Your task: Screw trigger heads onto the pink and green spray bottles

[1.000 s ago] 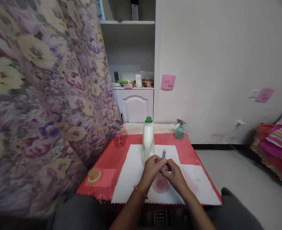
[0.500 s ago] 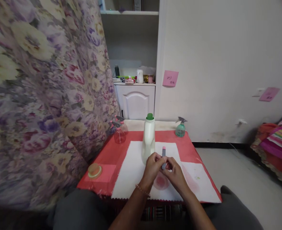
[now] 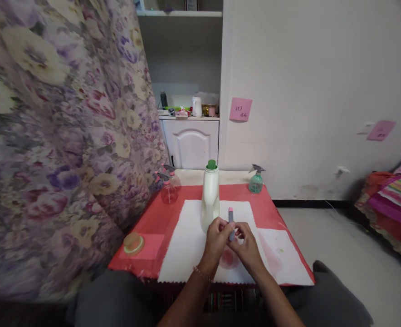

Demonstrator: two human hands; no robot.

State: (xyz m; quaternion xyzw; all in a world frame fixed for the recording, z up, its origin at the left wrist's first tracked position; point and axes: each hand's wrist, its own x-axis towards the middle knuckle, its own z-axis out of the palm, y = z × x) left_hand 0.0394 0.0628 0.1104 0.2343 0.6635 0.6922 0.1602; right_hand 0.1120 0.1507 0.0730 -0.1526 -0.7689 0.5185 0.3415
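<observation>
Both my hands are together over the white cloth, fingers pinched around a grey trigger spray head (image 3: 231, 220) with a pink nozzle pointing away from me. My left hand (image 3: 217, 236) grips its left side, and my right hand (image 3: 244, 245) has its fingers curled at the right, near the rear end. Under them shows the round, clear pink body of a spray bottle (image 3: 229, 260). My fingers hide whether head and body are joined. Just beyond my left hand stands a tall pale-green bottle (image 3: 210, 195) with a green piece (image 3: 212, 164) in its neck.
Two pink spray bottles (image 3: 168, 193) stand at the back left, a green one (image 3: 255, 184) at the back right. A round lid-like object (image 3: 133, 244) lies at the left. White cloth (image 3: 183, 250) covers part of the red tabletop (image 3: 146, 222). A floral curtain (image 3: 67, 150) hangs at left.
The view has shifted slightly. My hands keep their hold on the spray head, with only small finger movement. The bottles stand where they were.
</observation>
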